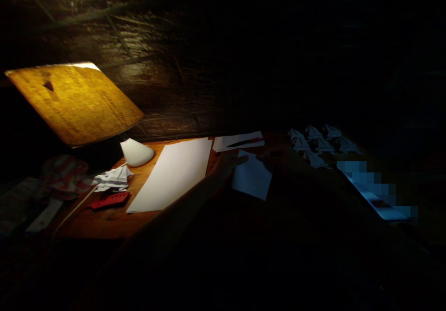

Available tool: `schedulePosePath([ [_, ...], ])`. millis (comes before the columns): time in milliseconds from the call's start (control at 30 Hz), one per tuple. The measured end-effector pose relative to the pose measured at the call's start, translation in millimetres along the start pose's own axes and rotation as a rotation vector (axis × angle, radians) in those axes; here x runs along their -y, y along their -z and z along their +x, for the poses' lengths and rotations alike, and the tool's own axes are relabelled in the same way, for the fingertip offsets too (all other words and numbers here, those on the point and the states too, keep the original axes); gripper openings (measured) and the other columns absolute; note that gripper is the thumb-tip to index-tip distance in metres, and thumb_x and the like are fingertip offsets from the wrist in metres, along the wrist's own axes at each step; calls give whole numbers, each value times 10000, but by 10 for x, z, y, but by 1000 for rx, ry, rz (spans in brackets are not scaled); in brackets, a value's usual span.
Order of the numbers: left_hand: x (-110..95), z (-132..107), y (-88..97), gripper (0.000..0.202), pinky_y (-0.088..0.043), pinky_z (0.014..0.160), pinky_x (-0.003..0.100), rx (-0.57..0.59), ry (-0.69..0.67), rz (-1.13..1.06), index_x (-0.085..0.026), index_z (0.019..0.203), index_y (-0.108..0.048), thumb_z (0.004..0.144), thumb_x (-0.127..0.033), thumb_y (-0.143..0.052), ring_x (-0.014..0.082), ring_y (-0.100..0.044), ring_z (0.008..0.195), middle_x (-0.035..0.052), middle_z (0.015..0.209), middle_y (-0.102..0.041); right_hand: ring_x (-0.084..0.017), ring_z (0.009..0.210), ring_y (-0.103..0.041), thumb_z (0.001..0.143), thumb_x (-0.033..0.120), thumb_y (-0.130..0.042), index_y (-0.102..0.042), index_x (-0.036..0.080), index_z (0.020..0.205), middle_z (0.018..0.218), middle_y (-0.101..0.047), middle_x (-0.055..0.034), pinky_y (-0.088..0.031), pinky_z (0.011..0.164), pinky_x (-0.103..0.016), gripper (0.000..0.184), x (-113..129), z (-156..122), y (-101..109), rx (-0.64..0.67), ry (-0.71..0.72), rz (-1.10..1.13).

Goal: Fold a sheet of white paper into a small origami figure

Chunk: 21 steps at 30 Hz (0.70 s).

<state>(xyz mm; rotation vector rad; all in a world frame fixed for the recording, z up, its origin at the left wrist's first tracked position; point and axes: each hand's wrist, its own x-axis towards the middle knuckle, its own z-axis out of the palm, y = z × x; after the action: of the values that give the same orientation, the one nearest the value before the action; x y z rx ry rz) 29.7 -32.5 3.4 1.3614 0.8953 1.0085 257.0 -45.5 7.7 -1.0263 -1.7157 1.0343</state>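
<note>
The scene is very dark, lit only by a lamp on the left. My left hand (228,162) rests on the left edge of a small white sheet of paper (251,180) lying on the wooden table (146,162). My right hand (275,155) touches the sheet's upper right edge; its fingers look bent, pinching the paper. A larger white sheet (174,174) lies to the left of my left arm.
A lamp with a yellow shade (75,102) and white base (136,153) stands at left. Nearby lie crumpled paper (113,177) and a red object (109,200). Paper with a knife (244,142) lies behind my hands; several folded paper pieces (318,143) and a lit screen (378,192) at right.
</note>
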Motion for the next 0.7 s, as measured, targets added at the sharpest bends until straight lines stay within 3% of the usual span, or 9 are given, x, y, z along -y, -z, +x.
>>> schedulePosePath([
  [233, 32, 16, 0, 358, -457, 651, 323, -20, -18, -9, -122, 687, -734, 659, -448, -878, 178, -619, 629, 79, 696, -714, -139, 574, -580, 832, 529, -715, -794, 188, 774, 700, -728, -46, -402, 529, -264, 355, 102, -23, -6, -17, -15, -66],
  [400, 44, 12, -4, 379, -471, 680, 328, -14, -7, -23, -127, 689, -726, 654, -474, -875, 190, -636, 658, 74, 713, -719, -134, 540, -550, 798, 530, -730, -760, 176, 679, 627, -683, -39, -393, 516, -268, 374, 128, -26, -17, -30, -37, -42],
  [700, 47, 7, -1, 368, -491, 713, 343, -9, -34, -25, -122, 709, -732, 680, -464, -865, 201, -648, 691, 84, 740, -723, -128, 537, -541, 794, 519, -738, -770, 184, 695, 616, -674, -33, -390, 510, -268, 351, 125, -13, 1, -30, -36, -16],
])
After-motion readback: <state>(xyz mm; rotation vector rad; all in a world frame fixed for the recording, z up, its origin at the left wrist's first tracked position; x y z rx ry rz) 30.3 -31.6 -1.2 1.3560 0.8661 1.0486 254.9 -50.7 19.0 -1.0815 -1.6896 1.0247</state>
